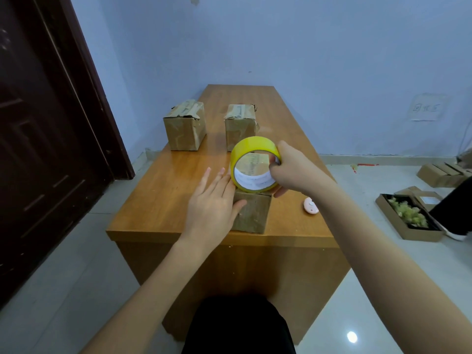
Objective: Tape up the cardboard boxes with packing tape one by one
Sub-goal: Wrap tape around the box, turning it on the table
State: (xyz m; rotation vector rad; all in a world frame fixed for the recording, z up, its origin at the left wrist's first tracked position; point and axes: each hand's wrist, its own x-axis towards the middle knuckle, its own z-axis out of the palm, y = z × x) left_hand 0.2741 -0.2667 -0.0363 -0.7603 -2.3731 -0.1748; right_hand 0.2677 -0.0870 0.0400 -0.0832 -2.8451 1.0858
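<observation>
A small cardboard box [252, 213] sits on the wooden tabletop [163, 190] close to its near edge, and everything else is best placed from that box. The left hand [214, 200] lies against the box's left side with fingers straight and spread, the thumb resting across the box's front upper corner. Directly above the box, the right hand [291, 169] holds a roll of yellow packing tape [255, 164] upright on its edge, fingers hooked through the core and the thumb under the roll's right side; the roll's lower rim touches or nearly touches the box top, which of the two cannot be told. Through the roll's opening part of the box top shows. Beyond the box, toward the far wall, stand two more cardboard boxes well apart from it: one at the far left [185, 125] by the tabletop's left edge, and one straight behind [240, 123], partly hidden by the roll; both carry strips of pale tape on top. Just to the right of the near box lies a small pink round object [311, 205] on the tabletop. Farther right, down on the floor, is an open flat carton [408, 218] holding crumpled yellowish material, with more cardboard pieces [444, 173] behind it
</observation>
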